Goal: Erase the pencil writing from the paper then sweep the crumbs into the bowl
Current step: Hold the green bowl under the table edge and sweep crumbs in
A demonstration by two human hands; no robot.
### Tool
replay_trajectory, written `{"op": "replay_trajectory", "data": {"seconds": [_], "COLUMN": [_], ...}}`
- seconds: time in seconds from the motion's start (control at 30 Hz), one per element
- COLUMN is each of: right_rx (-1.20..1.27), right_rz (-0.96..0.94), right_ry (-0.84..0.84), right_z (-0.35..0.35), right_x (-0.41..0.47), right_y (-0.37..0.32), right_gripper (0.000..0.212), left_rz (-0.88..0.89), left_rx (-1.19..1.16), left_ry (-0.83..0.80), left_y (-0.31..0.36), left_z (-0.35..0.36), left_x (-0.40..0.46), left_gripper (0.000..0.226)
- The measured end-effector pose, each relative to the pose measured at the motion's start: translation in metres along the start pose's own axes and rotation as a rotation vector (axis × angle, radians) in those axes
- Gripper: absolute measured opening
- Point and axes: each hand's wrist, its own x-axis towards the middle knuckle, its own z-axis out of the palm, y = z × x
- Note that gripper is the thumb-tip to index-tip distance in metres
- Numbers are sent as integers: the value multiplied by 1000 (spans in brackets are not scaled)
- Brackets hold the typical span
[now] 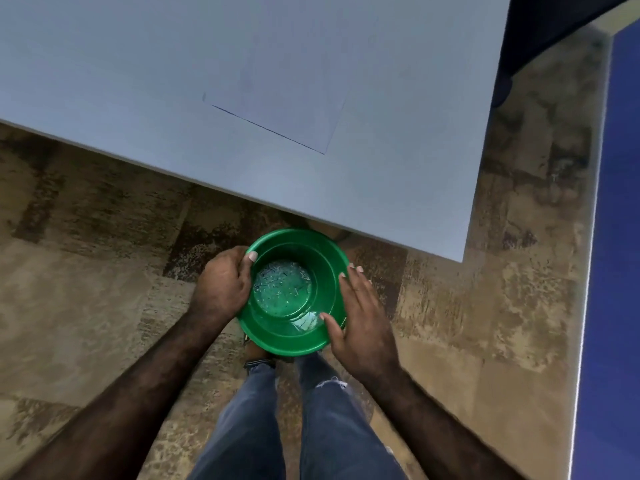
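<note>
Round green plastic bowl [294, 292]: light, rigid, slick | left hand [221, 285] clasps rim | right hand [360, 317] open, flat against rim | below grey table [138, 81] edge

Head view: steep downward, close above table [138, 81] edge.

I see the bowl [294, 337] as glossy green plastic, its smooth inner wall catching highlights, with pale crumbs [281, 285] dusted matt over its bottom. The counter [138, 81] looks like a smooth, matt grey laminate. The paper [287, 109] lies flat and matt on it. The floor [104, 271] reads as mottled brown, worn. The trousers [329, 427] are blue denim cloth.
</note>
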Motion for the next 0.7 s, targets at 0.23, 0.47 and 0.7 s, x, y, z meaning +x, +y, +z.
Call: {"op": "replay_trajectory", "data": {"seconds": [0.23,0.47,0.7], "right_rx": [188,348,425], "right_rz": [264,399,472], "right_ry": [23,65,65], "right_z": [18,40,76], "right_x": [-25,-43,-53], "right_y": [11,30,66], "right_gripper": [84,81,76], "left_rz": [69,84,83], "left_rx": [-24,29,11], "left_ry": [-81,-151,-190], "left_y": [5,11,12], "left_z": [11,49,96], "left_x": [-7,-13,-23], "left_gripper": [34,37,32]}}
